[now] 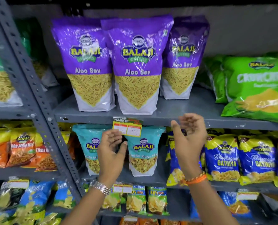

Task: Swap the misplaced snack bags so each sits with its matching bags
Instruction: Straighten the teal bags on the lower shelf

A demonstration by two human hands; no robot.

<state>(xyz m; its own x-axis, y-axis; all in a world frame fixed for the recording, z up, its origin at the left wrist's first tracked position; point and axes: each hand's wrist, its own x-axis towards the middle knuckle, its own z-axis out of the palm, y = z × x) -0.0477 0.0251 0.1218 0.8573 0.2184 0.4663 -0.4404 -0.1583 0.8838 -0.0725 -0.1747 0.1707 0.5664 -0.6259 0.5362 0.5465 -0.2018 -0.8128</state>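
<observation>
Three purple Aloo Sev bags [137, 65] stand side by side on the upper shelf [175, 117]. Below them two teal Khatta Mitha bags [143, 153] stand upright on the middle shelf. My left hand [112, 148] is raised in front of the left teal bag, covering part of it, fingers apart and holding nothing. My right hand [189, 137] hangs open just below the upper shelf's edge, to the right of the teal bags, also empty. Neither hand touches a bag.
Green bags [255, 88] lie at the upper right. Blue and yellow Gathiya bags [222, 159] fill the middle right, orange bags [21, 150] the middle left. A grey slotted upright [42, 114] divides the racks. A price tag [127, 128] hangs from the upper shelf edge. Chip bags [135, 202] sit below.
</observation>
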